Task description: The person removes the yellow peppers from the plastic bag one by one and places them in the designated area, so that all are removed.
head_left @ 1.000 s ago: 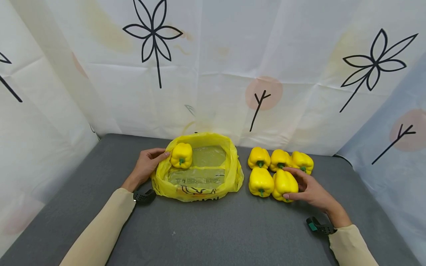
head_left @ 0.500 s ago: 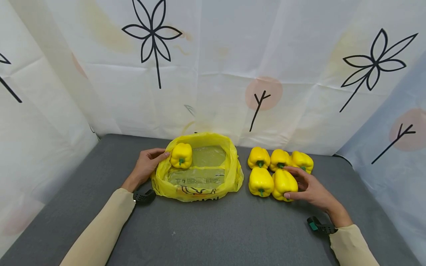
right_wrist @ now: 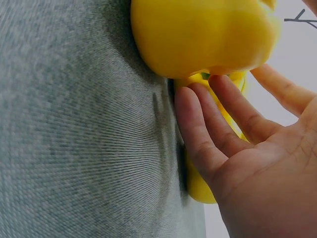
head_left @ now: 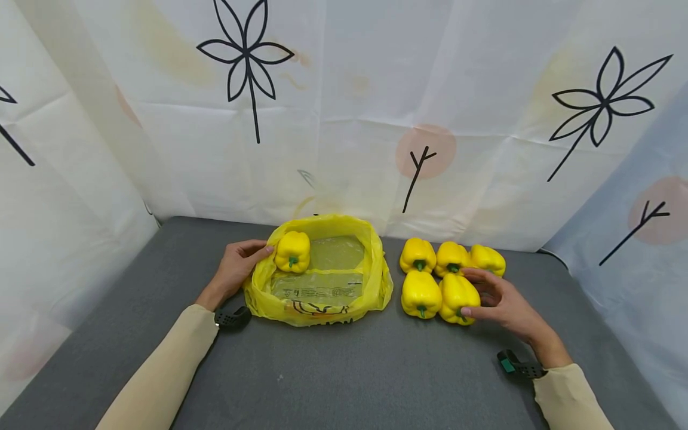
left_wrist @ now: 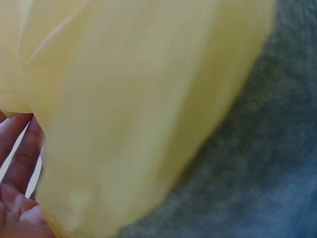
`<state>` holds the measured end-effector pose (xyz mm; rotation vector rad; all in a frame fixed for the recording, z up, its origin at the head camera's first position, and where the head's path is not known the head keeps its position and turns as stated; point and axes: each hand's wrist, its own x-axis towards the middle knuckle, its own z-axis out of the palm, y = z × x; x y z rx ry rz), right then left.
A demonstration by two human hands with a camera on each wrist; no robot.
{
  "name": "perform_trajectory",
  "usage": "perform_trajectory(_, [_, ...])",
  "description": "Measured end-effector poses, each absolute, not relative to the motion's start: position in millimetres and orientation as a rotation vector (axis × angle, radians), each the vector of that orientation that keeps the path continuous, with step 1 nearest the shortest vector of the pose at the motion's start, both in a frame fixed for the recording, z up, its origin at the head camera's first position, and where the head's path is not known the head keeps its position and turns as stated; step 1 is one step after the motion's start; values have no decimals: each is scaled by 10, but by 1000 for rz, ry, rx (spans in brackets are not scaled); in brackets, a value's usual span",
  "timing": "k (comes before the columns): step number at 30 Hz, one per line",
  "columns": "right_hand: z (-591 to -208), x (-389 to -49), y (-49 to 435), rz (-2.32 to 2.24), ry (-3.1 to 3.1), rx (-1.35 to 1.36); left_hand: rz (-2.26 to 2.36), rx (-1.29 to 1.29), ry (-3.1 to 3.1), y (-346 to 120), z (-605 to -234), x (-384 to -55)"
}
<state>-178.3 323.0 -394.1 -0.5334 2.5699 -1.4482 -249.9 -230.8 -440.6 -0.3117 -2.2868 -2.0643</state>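
In the head view, a yellow plastic bag lies with its mouth wide and its rim rolled outward. One yellow bell pepper is inside it at the left. My left hand holds the bag's left rim, thumb over the edge; the left wrist view has yellow plastic hiding part of the fingers. At the right, my right hand is beside the front right bell pepper. The right wrist view shows loosely extended fingers, with fingertips right at the pepper's side.
Several more yellow bell peppers stand close together: one at front left, others in the back row. All rest on a grey cloth-covered table. A printed white curtain hangs along the back edge and both sides.
My right hand has loosened and shifted slightly right, thumb and fingers reaching less far over the front right pepper. The left hand and bag have stayed put.
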Motion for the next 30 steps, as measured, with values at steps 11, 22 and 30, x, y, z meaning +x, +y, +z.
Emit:
perform_trajectory(11, [-3877, -1756, 3245, -1529, 2570, -498, -2054, -327, -2295, -2307, -4424, -2517])
perform_trajectory(22, [-3762, -1736, 3194, -1503, 2672, -534, -2064, -317, -2299, -2317, -4415, -2504])
perform_trajectory(30, [-3660, -1766, 3166, -1512, 2659, -595, -2080, -297, -2305, -2318, -4405, -2509])
